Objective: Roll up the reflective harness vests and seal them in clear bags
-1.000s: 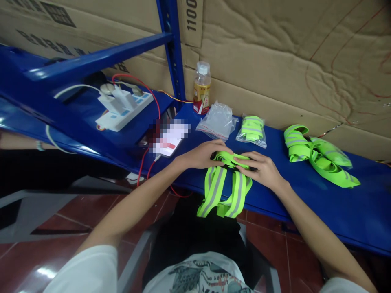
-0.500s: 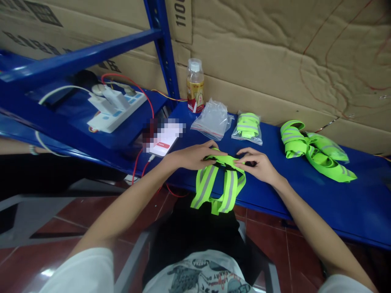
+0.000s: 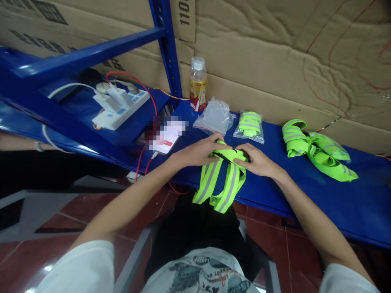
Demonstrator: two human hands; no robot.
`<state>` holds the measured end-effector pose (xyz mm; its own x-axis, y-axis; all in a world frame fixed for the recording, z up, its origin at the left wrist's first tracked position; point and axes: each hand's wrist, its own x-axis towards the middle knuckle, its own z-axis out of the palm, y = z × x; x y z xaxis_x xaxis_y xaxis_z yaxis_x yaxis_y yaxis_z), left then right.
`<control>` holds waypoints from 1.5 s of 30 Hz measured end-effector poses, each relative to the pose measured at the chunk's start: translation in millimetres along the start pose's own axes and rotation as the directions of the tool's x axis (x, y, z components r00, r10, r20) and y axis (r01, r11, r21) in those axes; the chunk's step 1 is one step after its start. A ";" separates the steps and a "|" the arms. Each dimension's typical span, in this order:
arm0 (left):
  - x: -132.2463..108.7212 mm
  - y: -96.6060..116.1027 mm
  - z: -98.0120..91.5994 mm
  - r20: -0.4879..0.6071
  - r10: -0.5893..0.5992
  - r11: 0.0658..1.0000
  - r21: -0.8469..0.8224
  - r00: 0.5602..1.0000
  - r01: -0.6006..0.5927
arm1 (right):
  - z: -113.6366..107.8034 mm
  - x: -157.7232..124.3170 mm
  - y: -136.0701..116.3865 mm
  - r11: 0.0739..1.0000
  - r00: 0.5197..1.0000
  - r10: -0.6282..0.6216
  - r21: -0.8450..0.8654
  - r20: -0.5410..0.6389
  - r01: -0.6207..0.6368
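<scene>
The reflective strap (image 3: 230, 181) is at the near edge of the blue counter (image 3: 342, 207), between the two hands, its two loops hanging over the edge. The left hand (image 3: 200, 152) pinches the gathered upper part between thumb and fingers; the right hand (image 3: 258, 160) pinches the other side, its fingers curled behind the material.

Progress, as judged: partial. The upper part is bunched, while both loops hang loose and ungathered. One bundle (image 3: 249, 125) lies compactly folded in a clear bag beyond the hands. Beside it lie flat clear bags (image 3: 215, 116). Further right, more straps (image 3: 296, 138) lie coiled; whether any of these are wrapped cannot be confirmed.

Markings: the cardboard (image 3: 259, 53) bears "110" set sideways, followed by a character cut off at the frame edge, with dark printed characters further left. The bottle (image 3: 198, 87) carries a red and gold label, wording illegible. The phone (image 3: 167, 140) display is obscured by pixelation.
</scene>
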<state>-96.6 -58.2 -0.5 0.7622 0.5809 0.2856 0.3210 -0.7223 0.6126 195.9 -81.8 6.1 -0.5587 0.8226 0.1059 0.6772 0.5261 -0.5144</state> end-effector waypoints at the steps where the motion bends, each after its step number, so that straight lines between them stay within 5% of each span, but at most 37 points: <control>1: 0.4 -0.9 2.2 -0.009 0.020 1.000 0.005 1.000 -0.020 | -1.3 0.5 1.9 0.999 1.000 0.013 0.039 0.000 -0.013; 6: 3.0 -2.3 5.3 -0.124 0.071 0.997 0.006 0.990 -0.071 | -2.5 -3.0 5.8 0.977 0.998 0.053 0.206 -0.022 -0.047; 14: 31.5 8.4 -1.0 -0.165 -0.055 0.997 0.049 0.985 0.064 | -13.1 -1.2 -1.6 0.990 0.980 -0.111 -0.105 -0.163 0.095; 22: 65.5 -2.7 0.1 -0.045 0.083 0.913 0.403 0.996 -0.058 | -18.4 -6.9 12.7 0.850 0.963 -0.253 -0.496 -0.088 0.178; 29: 65.3 -3.7 10.2 0.009 0.080 0.876 0.476 0.997 -0.075 | -17.2 -14.7 9.9 0.942 0.960 -0.224 -0.288 -0.168 0.169; 33: 58.5 -12.4 2.7 0.037 0.114 0.930 0.347 0.993 -0.120 | -13.7 -14.1 11.3 0.945 0.948 -0.240 -0.274 -0.209 0.179; 37: 53.1 -22.0 -7.7 0.060 0.129 0.982 0.133 0.990 -0.136 | -13.9 -14.4 13.5 0.939 0.953 -0.276 -0.249 -0.123 0.239; 41: 52.6 -25.4 -5.6 0.028 0.086 0.996 0.023 0.996 -0.086 | -13.6 -14.2 17.5 0.984 0.971 -0.157 -0.107 -0.179 0.139; 45: 52.7 -24.8 -0.9 0.009 0.058 0.998 -0.002 0.998 -0.058 | -11.3 -15.1 19.7 0.968 0.963 -0.183 -0.209 -0.197 0.141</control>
<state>-64.9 -9.4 0.0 0.7849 0.5343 0.3138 0.2749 -0.7541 0.5964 223.1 -81.4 4.0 -0.5676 0.7385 0.3639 0.6766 0.6703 -0.3049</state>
